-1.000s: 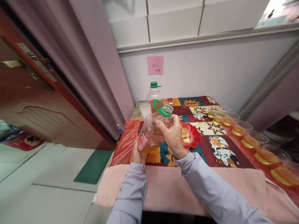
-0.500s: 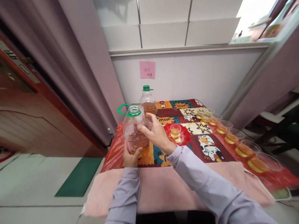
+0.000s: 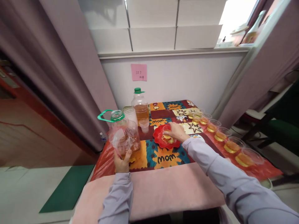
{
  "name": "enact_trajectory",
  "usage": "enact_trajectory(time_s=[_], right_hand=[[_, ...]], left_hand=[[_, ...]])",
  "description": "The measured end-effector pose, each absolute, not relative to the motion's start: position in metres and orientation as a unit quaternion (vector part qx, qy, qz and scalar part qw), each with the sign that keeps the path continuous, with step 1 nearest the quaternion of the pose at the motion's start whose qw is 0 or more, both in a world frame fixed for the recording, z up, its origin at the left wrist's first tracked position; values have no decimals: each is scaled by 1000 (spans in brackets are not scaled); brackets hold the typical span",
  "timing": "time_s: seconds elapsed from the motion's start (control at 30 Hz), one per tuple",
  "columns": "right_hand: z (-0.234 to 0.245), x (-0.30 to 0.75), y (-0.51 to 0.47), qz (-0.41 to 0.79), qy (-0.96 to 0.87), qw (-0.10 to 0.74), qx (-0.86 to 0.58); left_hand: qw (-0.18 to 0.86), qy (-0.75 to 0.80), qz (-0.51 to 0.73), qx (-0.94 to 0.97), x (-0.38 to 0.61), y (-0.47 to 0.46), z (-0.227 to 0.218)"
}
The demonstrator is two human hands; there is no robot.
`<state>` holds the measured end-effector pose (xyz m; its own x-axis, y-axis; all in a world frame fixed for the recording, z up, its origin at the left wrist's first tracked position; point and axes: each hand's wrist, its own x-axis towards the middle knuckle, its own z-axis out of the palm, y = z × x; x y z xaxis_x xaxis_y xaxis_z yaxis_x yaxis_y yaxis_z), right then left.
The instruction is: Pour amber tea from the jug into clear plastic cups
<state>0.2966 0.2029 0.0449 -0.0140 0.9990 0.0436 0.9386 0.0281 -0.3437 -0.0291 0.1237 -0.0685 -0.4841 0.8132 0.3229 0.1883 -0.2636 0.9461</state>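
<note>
One curled left hand [image 3: 122, 162] is cupping a bulging, clear plastic jug [image 3: 118, 136]; the right hand [image 3: 178, 132] is pinching a round cup [image 3: 166, 133] at a scalloped red plate [image 3: 158, 137]

Table [image 3: 126, 108] under red sheet [image 3: 104, 164], patterned mat [image 3: 166, 158], pink cloth [image 3: 174, 190]; red plate [image 3: 159, 137], capped jug [image 3: 141, 110], cups [image 3: 220, 136] (row along right) atop.

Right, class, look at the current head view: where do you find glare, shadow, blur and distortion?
Head view, upper right: the window glares white; head view, upper left: a soft shadow falls on the white panels; head view, left edge: the door looks smeared; head view, right: the nearest cup looks stretched.
</note>
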Motion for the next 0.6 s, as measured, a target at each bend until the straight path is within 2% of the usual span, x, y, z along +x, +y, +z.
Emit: enact_trajectory(time_s=[0.23,0.47,0.6], right_hand=[[54,302,205,109,-687,165,-700],[76,380,208,70,-658,253,-706],[70,442,208,2,-660,224,-717]], left_hand=[[241,568,664,424,-29,125,-61],[250,571,658,422,-34,129,-66],[247,567,660,426,-31,128,-62]])
